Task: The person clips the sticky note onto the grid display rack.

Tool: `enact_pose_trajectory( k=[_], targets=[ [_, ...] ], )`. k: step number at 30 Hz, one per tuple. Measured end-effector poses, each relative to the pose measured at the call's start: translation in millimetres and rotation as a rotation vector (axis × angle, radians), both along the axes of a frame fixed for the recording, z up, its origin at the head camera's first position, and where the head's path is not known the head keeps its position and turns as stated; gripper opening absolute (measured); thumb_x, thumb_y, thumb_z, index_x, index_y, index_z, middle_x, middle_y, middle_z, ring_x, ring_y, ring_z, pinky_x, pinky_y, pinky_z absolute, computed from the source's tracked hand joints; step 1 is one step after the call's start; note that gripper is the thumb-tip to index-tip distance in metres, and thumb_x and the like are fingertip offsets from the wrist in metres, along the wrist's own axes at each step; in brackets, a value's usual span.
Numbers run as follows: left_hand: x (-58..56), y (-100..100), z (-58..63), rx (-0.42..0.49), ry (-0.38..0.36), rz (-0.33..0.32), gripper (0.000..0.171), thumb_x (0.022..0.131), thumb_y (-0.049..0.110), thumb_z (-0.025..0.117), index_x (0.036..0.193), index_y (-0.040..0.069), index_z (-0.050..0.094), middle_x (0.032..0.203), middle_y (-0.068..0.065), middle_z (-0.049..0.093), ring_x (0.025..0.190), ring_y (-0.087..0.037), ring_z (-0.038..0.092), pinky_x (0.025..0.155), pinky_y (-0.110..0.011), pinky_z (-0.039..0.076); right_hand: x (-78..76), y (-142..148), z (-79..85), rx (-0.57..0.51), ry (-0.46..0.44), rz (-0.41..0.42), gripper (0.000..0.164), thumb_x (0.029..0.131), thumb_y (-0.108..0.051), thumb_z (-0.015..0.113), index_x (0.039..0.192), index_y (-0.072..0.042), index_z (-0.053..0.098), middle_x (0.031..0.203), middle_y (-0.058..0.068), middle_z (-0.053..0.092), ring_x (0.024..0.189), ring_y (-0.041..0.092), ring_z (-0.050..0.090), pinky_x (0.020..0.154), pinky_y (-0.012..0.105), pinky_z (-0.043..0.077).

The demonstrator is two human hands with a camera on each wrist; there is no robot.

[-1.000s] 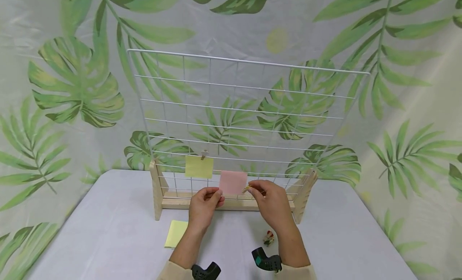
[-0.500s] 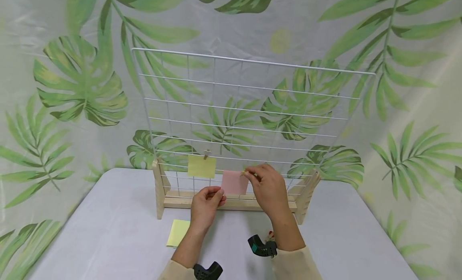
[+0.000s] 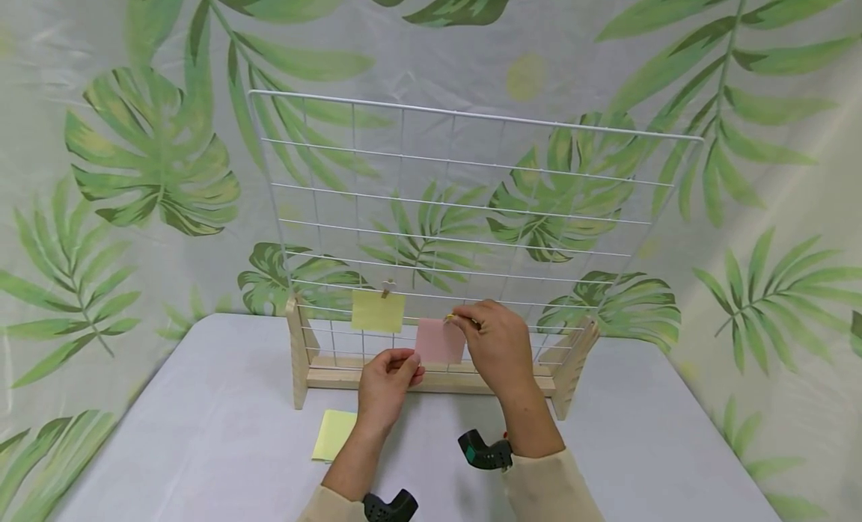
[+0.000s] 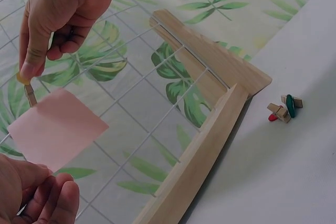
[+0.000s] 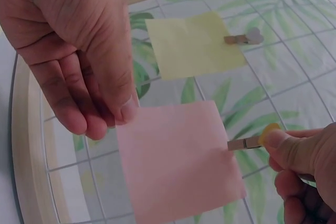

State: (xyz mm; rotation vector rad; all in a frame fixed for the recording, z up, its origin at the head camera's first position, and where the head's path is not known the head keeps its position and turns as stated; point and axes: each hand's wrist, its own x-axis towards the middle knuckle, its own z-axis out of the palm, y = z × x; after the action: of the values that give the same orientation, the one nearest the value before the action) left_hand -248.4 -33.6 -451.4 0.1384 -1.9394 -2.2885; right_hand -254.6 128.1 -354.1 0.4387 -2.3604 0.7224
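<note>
While the left grip (image 3: 385,387) pinches the pink note (image 3: 438,344) in the head view, the note sits between it and the right grip (image 3: 500,346). In the left wrist view, the right grip pinches a peg (image 4: 30,96). In the right wrist view, the peg's tip meets the note's edge.

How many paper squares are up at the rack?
2: yellow square at left, held by a clothespin; pink square at right, pinched by the left hand. More may hide behind.

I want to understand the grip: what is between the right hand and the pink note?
A wooden clip. In the right wrist view, the right hand pinches one end; the other appears to touch the pink note.
</note>
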Motion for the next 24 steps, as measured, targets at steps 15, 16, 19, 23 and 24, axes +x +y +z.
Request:
enact_pose_trajectory(
  k=[15, 16, 19, 23, 24],
  targets=[
    [-0.3, 0.9, 0.7, 0.0, -0.023, -0.005, 0.021, 0.097, 0.008, 0.069, 0.111, -0.008, 0.068, 0.091, -0.015, 0.071, 0.085, -0.024, 0.075, 0.072, -0.022, 0.062, -3.7, -4.4, 0.2, 0.041, 0.019, -0.028, 0.013, 0.085, -0.021, 0.081, 0.095, -0.013, 0.083, 0.09, 0.003, 0.078, 0.082, 0.022, 0.074, 0.068, 0.037, 0.06],
    [-0.5, 0.9, 0.6, -0.002, -0.023, -0.005, 0.021, 0.097, 0.008, 0.069, 0.111, -0.007, 0.068, 0.091, -0.015, 0.071, 0.085, -0.024, 0.075, 0.072, -0.022, 0.062, -3.8, -4.5, 0.2, 0.043, 0.016, -0.029, 0.013, 0.085, -0.021, 0.081, 0.095, -0.013, 0.083, 0.09, 0.003, 0.078, 0.083, 0.022, 0.075, 0.068, 0.037, 0.06],
    [-0.9, 1.1, 0.5, -0.003, -0.024, -0.004, 0.021, 0.097, 0.009, 0.069, 0.111, -0.007, 0.068, 0.091, -0.014, 0.072, 0.085, -0.023, 0.075, 0.073, -0.022, 0.062, -4.1, -4.9, 0.3, 0.046, 0.004, -0.034, 0.013, 0.086, -0.022, 0.08, 0.095, -0.014, 0.083, 0.091, 0.003, 0.079, 0.085, 0.022, 0.075, 0.069, 0.038, 0.06],
    [-0.7, 1.2, -0.5, -0.004, -0.021, -0.008, 0.021, 0.098, 0.009, 0.068, 0.111, -0.007, 0.068, 0.093, -0.015, 0.072, 0.083, -0.019, 0.075, 0.073, -0.022, 0.062, -4.3, -5.8, 0.6, 0.055, -0.031, -0.046, 0.014, 0.087, -0.023, 0.079, 0.096, -0.014, 0.083, 0.092, 0.002, 0.079, 0.087, 0.022, 0.075, 0.071, 0.039, 0.06],
    [-0.7, 1.2, -0.8, -0.004, -0.021, -0.008, 0.021, 0.098, 0.009, 0.068, 0.111, -0.007, 0.068, 0.093, -0.016, 0.072, 0.083, -0.018, 0.075, 0.073, -0.022, 0.062, -4.2, -6.2, 0.7, 0.058, -0.043, -0.05, 0.014, 0.087, -0.024, 0.079, 0.097, -0.015, 0.083, 0.093, 0.002, 0.078, 0.087, 0.023, 0.075, 0.072, 0.04, 0.06]
  ],
)
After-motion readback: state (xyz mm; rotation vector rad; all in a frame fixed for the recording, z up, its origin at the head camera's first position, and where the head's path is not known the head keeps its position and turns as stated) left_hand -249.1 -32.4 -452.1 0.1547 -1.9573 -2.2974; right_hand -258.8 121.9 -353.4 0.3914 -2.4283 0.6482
